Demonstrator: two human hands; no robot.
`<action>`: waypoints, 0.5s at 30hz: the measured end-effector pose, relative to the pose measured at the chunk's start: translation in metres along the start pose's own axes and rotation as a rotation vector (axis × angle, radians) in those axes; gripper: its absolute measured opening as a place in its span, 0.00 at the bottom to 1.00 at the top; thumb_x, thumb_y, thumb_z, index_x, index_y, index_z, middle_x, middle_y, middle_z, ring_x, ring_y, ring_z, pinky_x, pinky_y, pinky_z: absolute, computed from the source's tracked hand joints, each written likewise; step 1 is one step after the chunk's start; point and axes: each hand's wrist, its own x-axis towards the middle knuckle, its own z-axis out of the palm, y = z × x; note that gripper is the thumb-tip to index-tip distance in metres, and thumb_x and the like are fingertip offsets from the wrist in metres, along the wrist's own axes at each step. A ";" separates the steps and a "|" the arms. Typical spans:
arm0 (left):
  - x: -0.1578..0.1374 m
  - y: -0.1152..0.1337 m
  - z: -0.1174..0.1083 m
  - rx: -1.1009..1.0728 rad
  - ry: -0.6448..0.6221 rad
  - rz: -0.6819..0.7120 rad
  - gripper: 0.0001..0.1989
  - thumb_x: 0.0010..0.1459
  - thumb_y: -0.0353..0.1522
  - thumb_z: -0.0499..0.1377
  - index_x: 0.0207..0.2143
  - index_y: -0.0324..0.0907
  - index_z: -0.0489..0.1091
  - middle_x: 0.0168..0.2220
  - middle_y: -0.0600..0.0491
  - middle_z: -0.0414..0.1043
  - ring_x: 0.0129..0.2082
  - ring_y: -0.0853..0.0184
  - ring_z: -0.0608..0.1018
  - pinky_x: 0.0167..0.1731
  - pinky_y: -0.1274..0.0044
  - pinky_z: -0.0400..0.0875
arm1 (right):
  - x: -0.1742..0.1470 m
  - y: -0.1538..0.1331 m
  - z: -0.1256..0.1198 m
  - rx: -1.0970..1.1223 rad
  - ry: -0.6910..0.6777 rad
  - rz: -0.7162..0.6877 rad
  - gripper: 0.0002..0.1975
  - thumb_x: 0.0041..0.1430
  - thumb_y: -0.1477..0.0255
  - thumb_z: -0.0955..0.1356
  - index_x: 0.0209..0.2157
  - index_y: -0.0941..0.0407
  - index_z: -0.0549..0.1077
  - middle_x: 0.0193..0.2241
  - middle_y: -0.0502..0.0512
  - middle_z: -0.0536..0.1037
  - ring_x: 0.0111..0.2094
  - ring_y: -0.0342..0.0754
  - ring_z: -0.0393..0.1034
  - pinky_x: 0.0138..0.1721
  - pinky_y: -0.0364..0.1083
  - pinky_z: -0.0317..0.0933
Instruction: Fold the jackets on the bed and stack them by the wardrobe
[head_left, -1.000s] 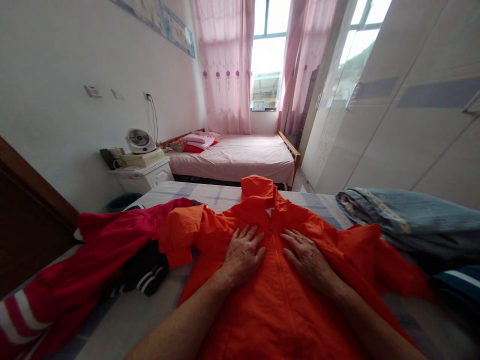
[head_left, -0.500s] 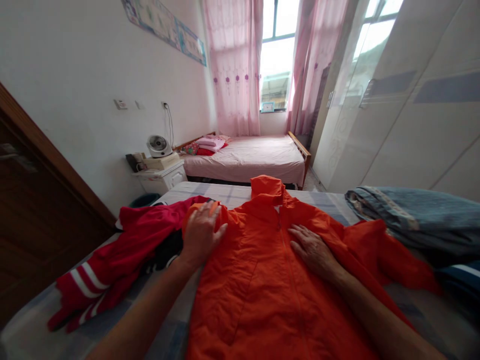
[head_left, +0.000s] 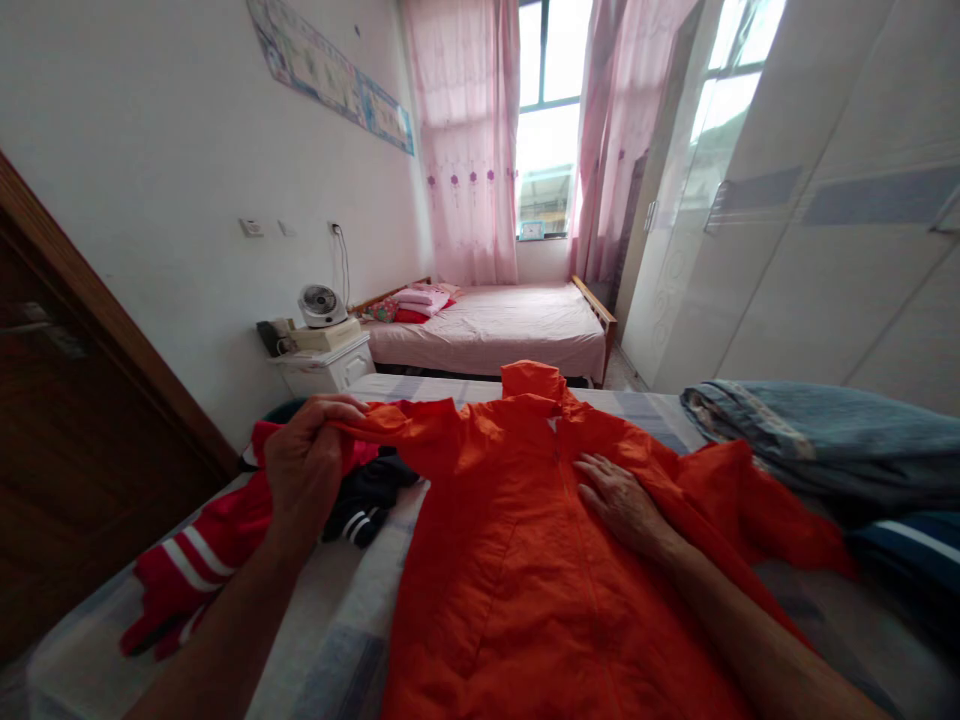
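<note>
An orange zip-up jacket (head_left: 517,560) lies front up across the near bed, its collar pointing away from me. My left hand (head_left: 304,455) is closed on the end of the jacket's left-side sleeve and holds it raised, stretched out to the left. Flat on the chest beside the zip rests my right hand (head_left: 619,500), fingers extended and gripping nothing. The sleeve on the right side lies bent outward on the bed. Beneath the raised sleeve is a red garment (head_left: 202,550) with white stripes, next to a black piece with white stripes (head_left: 367,505).
Folded blue jeans (head_left: 832,420) lie at the right, with a dark blue white-striped garment (head_left: 915,550) nearer me. Beyond the near bed stand a pink-covered bed (head_left: 502,320) and a white nightstand (head_left: 330,365) bearing a small fan (head_left: 321,303). A white wardrobe (head_left: 810,280) lines the right side.
My left hand has moved left from the jacket's shoulder area, closed on the sleeve end and drawn the sleeve out straight. My right hand stays on the chest.
</note>
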 end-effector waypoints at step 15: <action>-0.104 0.039 0.020 -0.030 -0.849 0.212 0.13 0.59 0.29 0.51 0.44 0.44 0.71 0.51 0.50 0.69 0.50 0.65 0.72 0.50 0.74 0.67 | -0.003 -0.007 -0.008 -0.034 -0.051 -0.006 0.23 0.61 0.68 0.57 0.54 0.63 0.66 0.57 0.65 0.64 0.59 0.53 0.55 0.59 0.51 0.48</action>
